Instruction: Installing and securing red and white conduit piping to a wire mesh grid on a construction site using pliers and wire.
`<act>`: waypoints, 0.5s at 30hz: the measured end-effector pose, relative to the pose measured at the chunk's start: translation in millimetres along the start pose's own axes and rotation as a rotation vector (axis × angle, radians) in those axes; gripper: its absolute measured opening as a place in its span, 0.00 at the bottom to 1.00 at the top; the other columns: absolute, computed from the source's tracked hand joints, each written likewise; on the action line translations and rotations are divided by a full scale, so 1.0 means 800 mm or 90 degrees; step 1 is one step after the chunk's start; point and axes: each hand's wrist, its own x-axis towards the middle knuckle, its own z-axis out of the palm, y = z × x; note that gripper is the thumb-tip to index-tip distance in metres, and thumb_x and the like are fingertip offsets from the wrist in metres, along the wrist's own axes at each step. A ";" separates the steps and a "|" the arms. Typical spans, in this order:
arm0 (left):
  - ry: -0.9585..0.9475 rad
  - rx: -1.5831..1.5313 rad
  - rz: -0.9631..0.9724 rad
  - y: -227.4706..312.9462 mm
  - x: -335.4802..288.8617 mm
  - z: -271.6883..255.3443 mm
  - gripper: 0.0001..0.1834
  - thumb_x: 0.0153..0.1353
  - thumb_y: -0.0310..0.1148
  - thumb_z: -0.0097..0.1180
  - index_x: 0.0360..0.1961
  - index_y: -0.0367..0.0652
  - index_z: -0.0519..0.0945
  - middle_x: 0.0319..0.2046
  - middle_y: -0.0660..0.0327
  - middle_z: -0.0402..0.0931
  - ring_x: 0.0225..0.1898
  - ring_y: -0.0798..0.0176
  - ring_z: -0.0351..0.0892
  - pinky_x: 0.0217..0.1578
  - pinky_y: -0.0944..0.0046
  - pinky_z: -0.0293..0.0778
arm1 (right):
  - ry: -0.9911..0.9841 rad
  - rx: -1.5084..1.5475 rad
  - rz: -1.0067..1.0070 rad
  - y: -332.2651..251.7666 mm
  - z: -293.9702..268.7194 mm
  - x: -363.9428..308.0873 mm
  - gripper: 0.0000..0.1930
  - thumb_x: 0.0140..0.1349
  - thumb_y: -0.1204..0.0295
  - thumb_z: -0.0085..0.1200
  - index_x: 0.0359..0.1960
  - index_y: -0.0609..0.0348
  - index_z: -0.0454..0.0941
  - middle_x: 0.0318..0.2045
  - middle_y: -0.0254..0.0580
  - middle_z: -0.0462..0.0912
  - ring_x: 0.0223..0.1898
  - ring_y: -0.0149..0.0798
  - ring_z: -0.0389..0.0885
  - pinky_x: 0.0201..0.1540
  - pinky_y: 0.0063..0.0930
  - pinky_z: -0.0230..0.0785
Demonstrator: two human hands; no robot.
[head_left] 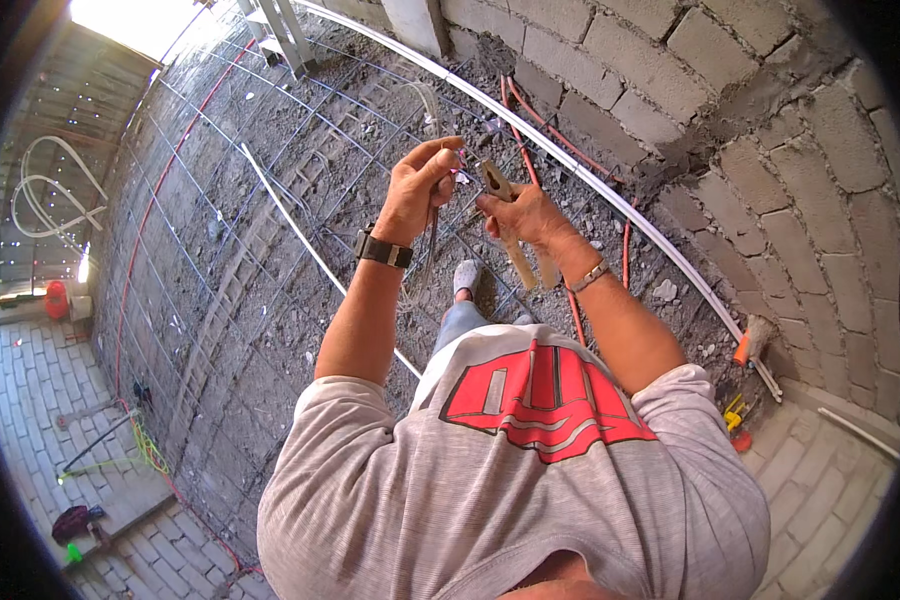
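My left hand point(417, 188) is raised in front of me, its thumb and forefinger pinching thin electrical wires point(432, 232). Their strands hang below the palm, and short ends show by the fingertips. Close by on the right, my right hand point(532, 217) grips a pair of pliers point(494, 180) with pale handles. The jaws point up and toward the left hand, apart from its fingertips. The handles stick out below my palm. Whether the jaws are parted is too small to tell.
Steel mesh point(300, 130) covers the rubble ground around my foot. White pipe point(570, 165) and orange conduit point(518, 130) run along the block wall point(620, 60). A ladder point(278, 40) stands at the far side. Yellow-handled tools point(736, 412) lie at lower right, green cord point(150, 450) at lower left.
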 end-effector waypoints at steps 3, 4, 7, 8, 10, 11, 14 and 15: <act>-0.075 0.014 -0.025 0.007 0.001 0.001 0.29 0.58 0.44 0.58 0.55 0.34 0.69 0.31 0.68 0.70 0.23 0.78 0.64 0.18 0.80 0.59 | -0.032 -0.042 0.006 -0.009 -0.009 0.001 0.13 0.58 0.62 0.57 0.27 0.61 0.75 0.18 0.34 0.76 0.20 0.28 0.74 0.25 0.23 0.67; -0.118 0.015 -0.031 0.008 0.002 0.003 0.29 0.58 0.44 0.58 0.55 0.34 0.70 0.31 0.68 0.70 0.23 0.78 0.65 0.18 0.80 0.59 | -0.053 -0.050 0.000 -0.012 -0.010 0.001 0.13 0.58 0.62 0.57 0.27 0.61 0.75 0.18 0.34 0.76 0.20 0.28 0.75 0.25 0.24 0.67; -0.094 0.076 -0.010 0.016 0.009 0.004 0.23 0.57 0.42 0.60 0.46 0.34 0.76 0.25 0.69 0.71 0.20 0.79 0.64 0.17 0.79 0.58 | -0.060 0.005 0.017 -0.018 -0.009 -0.003 0.13 0.56 0.62 0.58 0.25 0.60 0.76 0.16 0.33 0.75 0.19 0.28 0.74 0.23 0.24 0.66; -0.100 0.129 0.006 0.018 0.010 0.004 0.22 0.57 0.43 0.59 0.44 0.33 0.77 0.25 0.67 0.70 0.21 0.78 0.64 0.17 0.77 0.58 | -0.054 0.011 0.015 -0.017 -0.010 -0.005 0.13 0.56 0.62 0.58 0.25 0.60 0.76 0.16 0.33 0.75 0.19 0.28 0.74 0.23 0.24 0.66; -0.099 0.181 0.015 0.024 0.014 0.003 0.18 0.58 0.40 0.59 0.39 0.33 0.78 0.26 0.63 0.76 0.17 0.77 0.62 0.17 0.76 0.60 | -0.097 0.053 -0.022 -0.009 -0.017 -0.005 0.12 0.57 0.63 0.57 0.26 0.60 0.76 0.20 0.35 0.77 0.21 0.30 0.76 0.26 0.25 0.69; -0.084 0.180 0.046 0.027 0.015 0.003 0.18 0.58 0.39 0.59 0.39 0.32 0.78 0.27 0.62 0.77 0.18 0.76 0.64 0.18 0.75 0.61 | -0.095 0.058 -0.014 -0.001 -0.022 -0.006 0.12 0.57 0.63 0.57 0.26 0.60 0.76 0.20 0.35 0.77 0.21 0.30 0.76 0.26 0.25 0.69; -0.053 0.193 0.098 0.041 0.019 -0.002 0.17 0.59 0.37 0.58 0.39 0.31 0.78 0.28 0.59 0.78 0.21 0.73 0.72 0.20 0.74 0.67 | -0.021 0.215 -0.005 0.026 -0.051 -0.005 0.12 0.58 0.63 0.55 0.31 0.61 0.75 0.23 0.39 0.79 0.24 0.33 0.78 0.30 0.27 0.72; -0.019 0.189 0.102 0.047 0.020 -0.005 0.16 0.60 0.37 0.57 0.39 0.31 0.78 0.29 0.59 0.78 0.22 0.71 0.75 0.21 0.73 0.69 | 0.007 0.283 0.012 0.035 -0.064 -0.007 0.12 0.59 0.63 0.54 0.33 0.62 0.74 0.25 0.41 0.79 0.26 0.35 0.79 0.32 0.30 0.74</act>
